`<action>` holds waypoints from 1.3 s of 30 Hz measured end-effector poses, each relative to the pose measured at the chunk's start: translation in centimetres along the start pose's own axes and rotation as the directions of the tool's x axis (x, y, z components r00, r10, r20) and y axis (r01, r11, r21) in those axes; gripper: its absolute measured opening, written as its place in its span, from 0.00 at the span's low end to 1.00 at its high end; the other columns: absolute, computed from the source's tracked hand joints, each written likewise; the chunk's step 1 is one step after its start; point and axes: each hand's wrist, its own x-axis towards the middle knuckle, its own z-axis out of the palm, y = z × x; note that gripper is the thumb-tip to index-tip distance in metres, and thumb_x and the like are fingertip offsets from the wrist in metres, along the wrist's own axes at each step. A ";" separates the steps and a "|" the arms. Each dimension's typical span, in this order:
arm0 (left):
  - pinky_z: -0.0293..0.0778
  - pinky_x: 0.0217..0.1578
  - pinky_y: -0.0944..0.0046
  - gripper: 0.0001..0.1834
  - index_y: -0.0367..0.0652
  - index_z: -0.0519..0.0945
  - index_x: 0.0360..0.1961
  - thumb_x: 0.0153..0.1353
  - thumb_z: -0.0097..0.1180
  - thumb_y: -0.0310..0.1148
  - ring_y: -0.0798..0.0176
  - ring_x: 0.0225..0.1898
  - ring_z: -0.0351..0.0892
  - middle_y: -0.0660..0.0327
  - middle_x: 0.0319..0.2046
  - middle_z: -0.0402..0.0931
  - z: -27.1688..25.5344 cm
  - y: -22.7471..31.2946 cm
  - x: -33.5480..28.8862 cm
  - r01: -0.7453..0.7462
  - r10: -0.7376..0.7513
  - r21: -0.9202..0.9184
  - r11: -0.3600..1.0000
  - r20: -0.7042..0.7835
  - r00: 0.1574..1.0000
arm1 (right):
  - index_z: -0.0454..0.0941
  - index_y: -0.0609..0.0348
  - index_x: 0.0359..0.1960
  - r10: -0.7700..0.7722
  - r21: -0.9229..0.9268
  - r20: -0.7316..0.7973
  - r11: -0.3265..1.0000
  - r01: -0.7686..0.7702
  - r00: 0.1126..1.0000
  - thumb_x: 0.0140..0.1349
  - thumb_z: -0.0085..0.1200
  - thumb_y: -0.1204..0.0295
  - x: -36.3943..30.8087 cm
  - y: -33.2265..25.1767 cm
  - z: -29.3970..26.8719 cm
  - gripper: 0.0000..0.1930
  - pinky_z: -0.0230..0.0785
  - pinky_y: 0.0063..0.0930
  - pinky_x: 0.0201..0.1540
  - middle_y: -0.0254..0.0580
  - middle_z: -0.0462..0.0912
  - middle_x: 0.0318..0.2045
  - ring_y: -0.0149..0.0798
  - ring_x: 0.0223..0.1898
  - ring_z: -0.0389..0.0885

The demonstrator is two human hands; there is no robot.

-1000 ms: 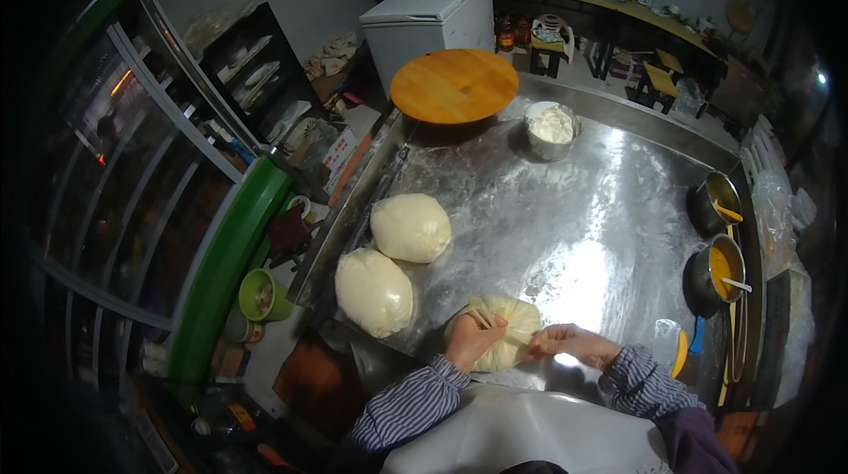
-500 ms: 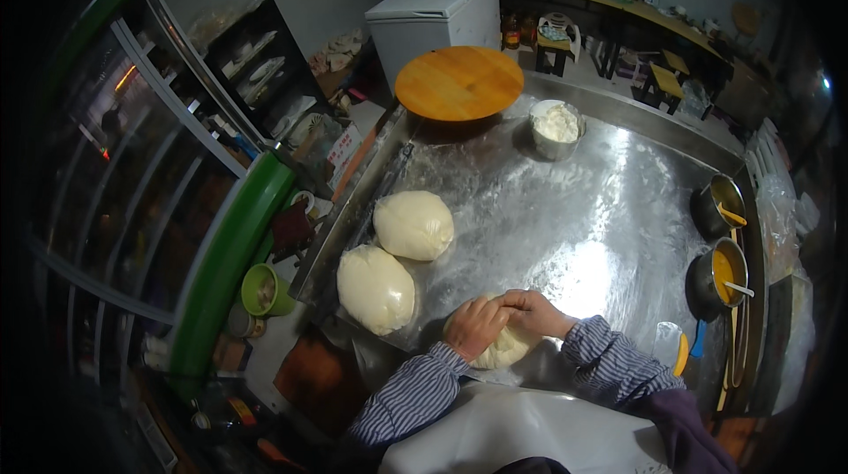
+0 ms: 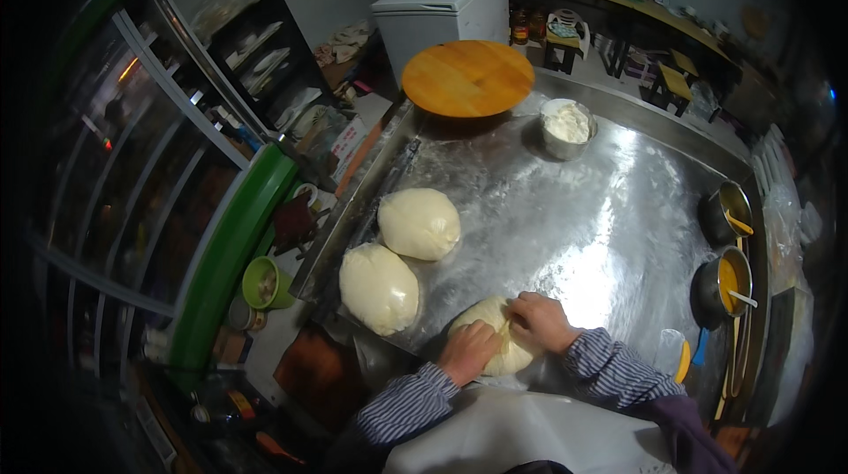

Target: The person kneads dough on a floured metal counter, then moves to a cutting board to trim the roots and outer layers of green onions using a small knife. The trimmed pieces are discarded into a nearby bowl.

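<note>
A pale, rounded lump of dough (image 3: 508,356) lies at the near edge of the steel worktop (image 3: 521,209). My left hand (image 3: 471,351) grips its left side, fingers curled into the top. On the other side my right hand (image 3: 540,321) has its fingers bent and pressed into the dough's upper right. Between the hands the dough's surface looks creased. Two smooth dough balls, one nearer (image 3: 379,289) and one farther (image 3: 420,224), sit touching or almost touching on the left of the worktop.
At the far edge are a round wooden board (image 3: 468,78) and a bowl of white flour (image 3: 568,128). Two metal pots, one empty-looking (image 3: 727,210) and one with orange contents (image 3: 726,281), stand right, near a yellow-handled scraper (image 3: 683,361). A green-framed glass cabinet (image 3: 238,227) rises at left.
My hands, close together at the dough's top before, have moved apart to either side, showing more of the dough between them. The view has shifted slightly.
</note>
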 end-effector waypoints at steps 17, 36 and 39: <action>0.74 0.51 0.62 0.34 0.38 0.62 0.62 0.60 0.63 0.37 0.61 0.55 0.70 0.54 0.53 0.70 -4.2 -4.7 4.2 0.617 -0.559 -0.783 0.086 0.474 0.680 | 0.53 0.59 0.64 0.413 0.726 0.578 0.135 -0.675 0.704 0.62 0.58 0.67 0.7 1.3 -4.3 0.33 0.77 0.31 0.47 0.50 0.71 0.53 0.39 0.53 0.75; 0.63 0.58 0.62 0.21 0.34 0.71 0.49 0.52 0.44 0.13 0.60 0.51 0.72 0.56 0.45 0.73 -9.7 -23.5 12.0 0.381 -0.528 -0.507 0.773 -0.181 0.830 | 0.70 0.59 0.55 0.239 0.707 -0.065 0.696 -0.124 0.969 0.67 0.47 0.70 16.9 11.8 -1.9 0.16 0.67 0.38 0.57 0.46 0.79 0.49 0.47 0.52 0.76; 0.63 0.58 0.63 0.20 0.34 0.71 0.50 0.55 0.44 0.14 0.61 0.51 0.73 0.56 0.46 0.74 -8.6 -20.2 10.6 0.306 -0.538 -0.675 0.671 -0.160 0.827 | 0.66 0.67 0.59 0.395 0.990 0.100 -0.128 -0.053 0.913 0.72 0.35 0.53 9.8 12.6 -4.0 0.28 0.65 0.39 0.62 0.52 0.74 0.55 0.46 0.58 0.72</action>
